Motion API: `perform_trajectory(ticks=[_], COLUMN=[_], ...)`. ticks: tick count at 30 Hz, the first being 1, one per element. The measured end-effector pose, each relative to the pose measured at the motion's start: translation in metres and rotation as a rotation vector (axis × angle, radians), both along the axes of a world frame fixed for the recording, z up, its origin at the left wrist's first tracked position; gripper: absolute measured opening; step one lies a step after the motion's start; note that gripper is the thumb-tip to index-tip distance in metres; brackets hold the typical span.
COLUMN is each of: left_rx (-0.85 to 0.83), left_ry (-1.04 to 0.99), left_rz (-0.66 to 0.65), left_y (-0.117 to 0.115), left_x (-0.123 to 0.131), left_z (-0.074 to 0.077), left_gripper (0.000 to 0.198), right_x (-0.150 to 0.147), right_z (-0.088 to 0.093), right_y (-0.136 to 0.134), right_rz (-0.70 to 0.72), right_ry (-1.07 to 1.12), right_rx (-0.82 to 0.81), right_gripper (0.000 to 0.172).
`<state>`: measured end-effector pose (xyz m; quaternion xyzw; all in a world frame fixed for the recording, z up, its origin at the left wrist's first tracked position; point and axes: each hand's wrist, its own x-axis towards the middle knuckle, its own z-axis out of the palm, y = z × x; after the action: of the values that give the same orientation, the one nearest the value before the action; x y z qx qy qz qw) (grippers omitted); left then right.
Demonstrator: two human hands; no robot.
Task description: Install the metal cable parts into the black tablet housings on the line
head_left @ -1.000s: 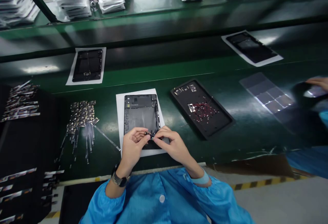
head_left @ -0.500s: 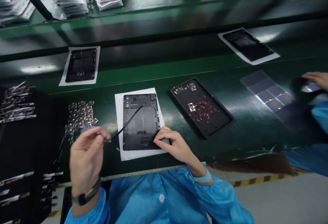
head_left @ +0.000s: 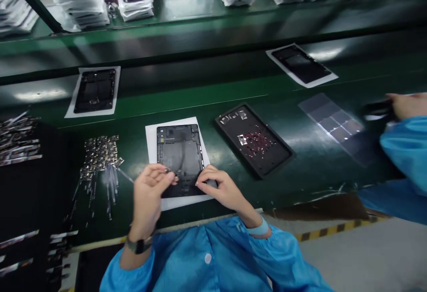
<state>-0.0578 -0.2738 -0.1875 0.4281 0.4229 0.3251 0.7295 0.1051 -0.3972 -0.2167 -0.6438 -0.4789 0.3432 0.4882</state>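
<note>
In front of me a black tablet back cover (head_left: 173,149) lies inside up on a white sheet (head_left: 152,143). My left hand (head_left: 150,189) is pinched over the cover's lower left part, gripping the end of a dark flat ribbon cable (head_left: 183,160). This cable runs up over the cover's middle. Something small and metallic shows at the left fingertips, too small to make out. My right hand (head_left: 223,188) rests at the cover's lower right edge, thumb and forefinger pressed together; whatever is between them is hidden.
Small circuit boards (head_left: 102,154) with ribbon tails are heaped at left. A black tray (head_left: 255,140) with red-wired parts stands at right, beside clear film (head_left: 333,123). More covers on sheets (head_left: 96,91) (head_left: 300,64) lie farther back. A co-worker's hand (head_left: 407,105) is at far right.
My left hand has moved right, from beside the sheet to over the cover, bringing the ribbon cable's end with it. My right hand stays at the cover's edge. The view has shifted slightly.
</note>
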Motion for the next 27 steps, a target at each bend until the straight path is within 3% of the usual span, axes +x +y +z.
perform_trajectory(ticks=[3,6,17,27], left_rx=[-0.026,-0.014,-0.017,0.211], left_ry=[0.033,0.03,0.048,0.174], left_rz=[-0.077,-0.087,-0.147,-0.045], left_y=[-0.021,-0.032,-0.027,-0.043], left_x=[0.018,0.025,0.023,0.023], left_z=[-0.019,-0.029,-0.033,-0.04], left_gripper=[0.031,0.029,0.029,0.02], right_x=[0.001,0.003,0.006,0.006], right_z=[0.0,-0.001,-0.004,-0.005], right_y=[0.0,-0.001,0.0,-0.001], right_rz=[0.019,0.029,0.075,0.045], right_ry=[0.013,0.041,0.055,0.052], right_rx=[-0.016,-0.001,-0.006,-0.039], right_gripper=[0.025,0.024,0.022,0.02])
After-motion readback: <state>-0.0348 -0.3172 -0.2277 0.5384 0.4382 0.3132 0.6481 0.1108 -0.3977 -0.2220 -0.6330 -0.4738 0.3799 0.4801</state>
